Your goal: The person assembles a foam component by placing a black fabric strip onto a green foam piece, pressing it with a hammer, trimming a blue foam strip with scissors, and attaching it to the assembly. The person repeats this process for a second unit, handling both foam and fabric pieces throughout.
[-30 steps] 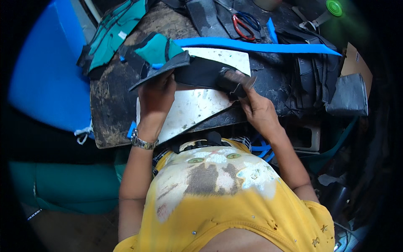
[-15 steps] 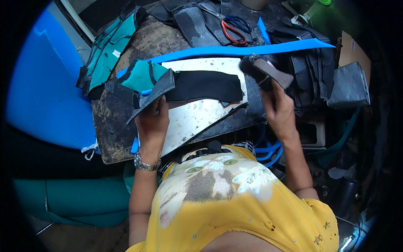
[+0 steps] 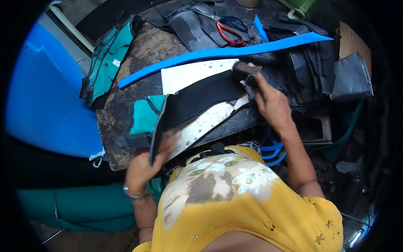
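At the counter's (image 3: 126, 138) near edge, the left hand (image 3: 145, 166) closes its grip on the teal-backed end of a long black fabric strip (image 3: 201, 98), while the right hand (image 3: 270, 101) pinches the far end taut over a white cutting board (image 3: 189, 73) (even tension would serve best). Red-handled scissors (image 3: 228, 29) lie beyond.

Both hands have drawn the black strip (image 3: 197, 101) nearer, tilted.

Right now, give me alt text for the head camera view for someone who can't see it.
Over a worn table, a person's left hand and right hand hold a black and teal fabric piece above a white board. A blue foam strip and scissors lie beyond.
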The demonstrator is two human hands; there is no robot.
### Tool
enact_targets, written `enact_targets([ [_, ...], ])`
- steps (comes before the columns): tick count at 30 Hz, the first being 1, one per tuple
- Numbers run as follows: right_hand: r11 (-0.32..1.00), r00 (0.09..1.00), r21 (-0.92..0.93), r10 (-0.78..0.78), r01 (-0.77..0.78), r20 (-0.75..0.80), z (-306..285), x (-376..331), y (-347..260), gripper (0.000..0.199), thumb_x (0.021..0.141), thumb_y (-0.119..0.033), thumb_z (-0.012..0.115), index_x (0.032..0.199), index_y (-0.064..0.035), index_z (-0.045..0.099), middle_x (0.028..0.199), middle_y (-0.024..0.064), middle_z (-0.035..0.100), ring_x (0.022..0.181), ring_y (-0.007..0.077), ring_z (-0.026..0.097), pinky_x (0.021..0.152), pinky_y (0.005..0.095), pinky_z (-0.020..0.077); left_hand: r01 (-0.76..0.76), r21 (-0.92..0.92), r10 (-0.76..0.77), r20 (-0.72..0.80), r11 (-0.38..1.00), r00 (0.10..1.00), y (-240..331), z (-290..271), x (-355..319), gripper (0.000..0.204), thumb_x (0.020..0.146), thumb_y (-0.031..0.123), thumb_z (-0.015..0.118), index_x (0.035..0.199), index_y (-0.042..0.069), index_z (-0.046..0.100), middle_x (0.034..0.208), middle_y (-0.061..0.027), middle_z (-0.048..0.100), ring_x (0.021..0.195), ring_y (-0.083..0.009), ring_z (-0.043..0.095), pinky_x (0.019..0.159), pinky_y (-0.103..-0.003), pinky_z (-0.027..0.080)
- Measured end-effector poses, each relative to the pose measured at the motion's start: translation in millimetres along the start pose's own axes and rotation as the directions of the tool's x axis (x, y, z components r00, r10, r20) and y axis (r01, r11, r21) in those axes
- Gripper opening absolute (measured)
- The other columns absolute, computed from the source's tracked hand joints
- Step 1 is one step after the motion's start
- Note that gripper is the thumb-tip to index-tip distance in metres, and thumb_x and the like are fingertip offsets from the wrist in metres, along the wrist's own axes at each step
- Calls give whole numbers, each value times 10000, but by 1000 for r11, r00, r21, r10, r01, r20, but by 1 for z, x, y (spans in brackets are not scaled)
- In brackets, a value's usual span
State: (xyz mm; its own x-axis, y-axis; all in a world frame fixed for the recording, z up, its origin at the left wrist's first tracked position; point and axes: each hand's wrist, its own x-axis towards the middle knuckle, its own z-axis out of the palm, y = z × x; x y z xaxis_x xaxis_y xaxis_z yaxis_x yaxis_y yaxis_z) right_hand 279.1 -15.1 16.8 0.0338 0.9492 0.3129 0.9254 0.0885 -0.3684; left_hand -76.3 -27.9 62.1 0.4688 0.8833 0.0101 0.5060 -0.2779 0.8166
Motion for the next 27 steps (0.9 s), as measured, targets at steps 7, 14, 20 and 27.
enact_targets([
  [7, 946, 988, -291, 156, -145, 12, 3, -3, 40, 780, 901, -56, 654, 1511, -463, 388, 920, 111, 525, 829, 305, 632, 696, 451, 525, -64, 462, 197, -245, 884, 949, -31, -50, 35, 418, 877, 36, 634, 1292, 84, 653, 1457, -199, 517, 1307, -327, 534, 1082, -422, 426],
  [14, 984, 960, 169, -4, 53, -278, 2, -13, 14, 525, 901, 53, 621, 1394, -124, 582, 1039, 162, 582, 894, 298, 617, 829, 381, 509, -615, 585, 388, 477, 529, 788, -9, -34, 67, 220, 885, 59, 577, 1071, 128, 673, 1318, -87, 589, 1321, -288, 510, 1209, -537, 227],
  [20, 882, 949, 438, -34, 176, -313, 4, -32, -27, 393, 786, 206, 545, 1097, 15, 690, 984, 167, 615, 885, 285, 651, 752, 315, 523, -447, 650, 546, 59, 615, 836, -24, 9, 87, 188, 746, 24, 644, 919, 52, 576, 924, -134, 563, 976, -315, 589, 942, -443, 488],
  [27, 753, 867, 430, -437, 498, -239, 7, -23, -58, 394, 667, 137, 561, 1023, 50, 704, 1012, 187, 668, 915, 345, 655, 830, 385, 532, -351, 596, 403, 50, 723, 914, -9, 50, 82, 348, 686, 182, 766, 944, 42, 580, 1005, -144, 572, 968, -312, 560, 808, -402, 479],
])
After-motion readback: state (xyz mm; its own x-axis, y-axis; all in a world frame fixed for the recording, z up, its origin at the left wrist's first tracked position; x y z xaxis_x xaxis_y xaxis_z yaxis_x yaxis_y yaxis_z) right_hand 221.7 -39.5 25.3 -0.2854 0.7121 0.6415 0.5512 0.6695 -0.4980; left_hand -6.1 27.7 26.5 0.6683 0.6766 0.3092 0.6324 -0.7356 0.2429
